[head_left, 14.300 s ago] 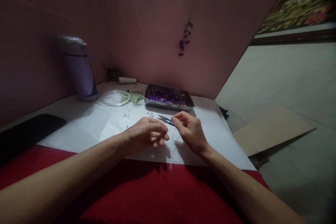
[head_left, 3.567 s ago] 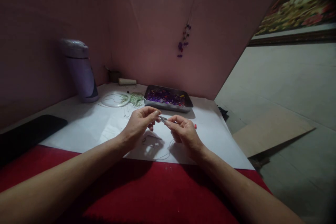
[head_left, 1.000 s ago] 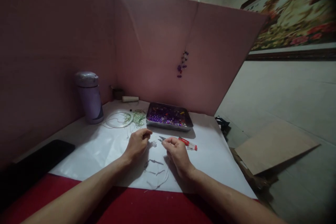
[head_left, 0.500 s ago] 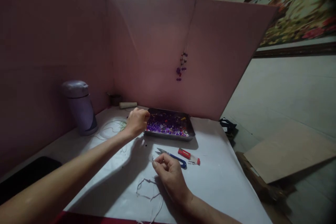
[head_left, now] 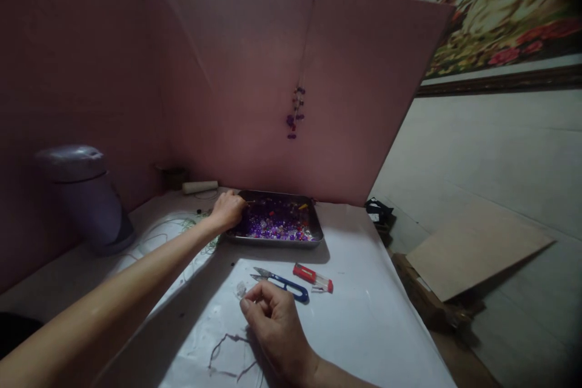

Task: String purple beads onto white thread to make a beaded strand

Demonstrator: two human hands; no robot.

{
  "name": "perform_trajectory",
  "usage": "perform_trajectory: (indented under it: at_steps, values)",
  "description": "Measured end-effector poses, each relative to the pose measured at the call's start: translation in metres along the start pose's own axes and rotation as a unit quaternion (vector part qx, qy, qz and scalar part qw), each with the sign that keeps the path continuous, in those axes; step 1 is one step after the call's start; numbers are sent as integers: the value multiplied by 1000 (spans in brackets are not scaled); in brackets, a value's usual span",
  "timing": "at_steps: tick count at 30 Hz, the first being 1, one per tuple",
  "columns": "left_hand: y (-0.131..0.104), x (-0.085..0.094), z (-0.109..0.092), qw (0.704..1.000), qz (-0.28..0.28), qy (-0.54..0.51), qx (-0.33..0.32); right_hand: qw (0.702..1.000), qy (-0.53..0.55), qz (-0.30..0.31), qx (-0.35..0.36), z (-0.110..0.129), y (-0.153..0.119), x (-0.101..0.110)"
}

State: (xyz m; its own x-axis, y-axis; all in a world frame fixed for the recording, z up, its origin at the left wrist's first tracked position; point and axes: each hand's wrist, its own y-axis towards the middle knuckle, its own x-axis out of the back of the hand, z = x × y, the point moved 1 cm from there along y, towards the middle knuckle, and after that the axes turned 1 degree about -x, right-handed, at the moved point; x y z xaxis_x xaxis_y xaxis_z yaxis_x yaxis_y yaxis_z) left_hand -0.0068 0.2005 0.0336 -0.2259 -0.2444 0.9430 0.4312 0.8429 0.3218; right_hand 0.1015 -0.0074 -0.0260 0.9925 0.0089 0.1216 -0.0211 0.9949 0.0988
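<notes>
The pink partition (head_left: 227,73) rises behind my white sheet (head_left: 373,315), and the metal tray (head_left: 273,243) stands at the sheet's back, right of the purple bottle (head_left: 88,194). I have the hands well apart. The left hand (head_left: 228,209) reaches over the tray's left edge; the right hand (head_left: 278,320) is nearer me, thumb and forefinger meeting, though whether they pinch anything I can't make out. A kinked cord (head_left: 236,338) lies on the sheet to its left, blue snips (head_left: 277,279) just beyond it, then a red lighter (head_left: 305,272). Beside the left fingertips is a thin stick (head_left: 250,201); I can't tell whether they grip it. Smallest are the loose, mostly purple beads (head_left: 273,227) in the tray. I judge the step in hand as a left-hand reach among them; the next move calls for a light, exact fingertip touch.
</notes>
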Motion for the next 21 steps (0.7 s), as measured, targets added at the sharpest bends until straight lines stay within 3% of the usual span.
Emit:
perform_trajectory:
  at_steps: [5, 9, 13, 16, 18, 21]
  values:
    - [2, -3, -4, 1000, -12, -22, 0, 1000, -4, -4, 3, -2, 2, 0]
    - [-5, 7, -6, 996, -54, -78, 5, 1000, 22, -6, 7, -4, 2, 1]
    - [-26, 26, -14, 979, -112, -165, 33, 998, 53, -19, -7, -3, 2, 1]
    - [-53, 38, -27, 953, -114, -273, 64, 997, 76, -20, -12, -1, 2, 3]
    - [-74, 42, -35, 825, -102, -540, 128, 996, 88, -20, -6, -1, 2, 5]
    - [-105, 43, -46, 651, -33, -730, 207, 995, 89, -32, 12, 0, 0, 7]
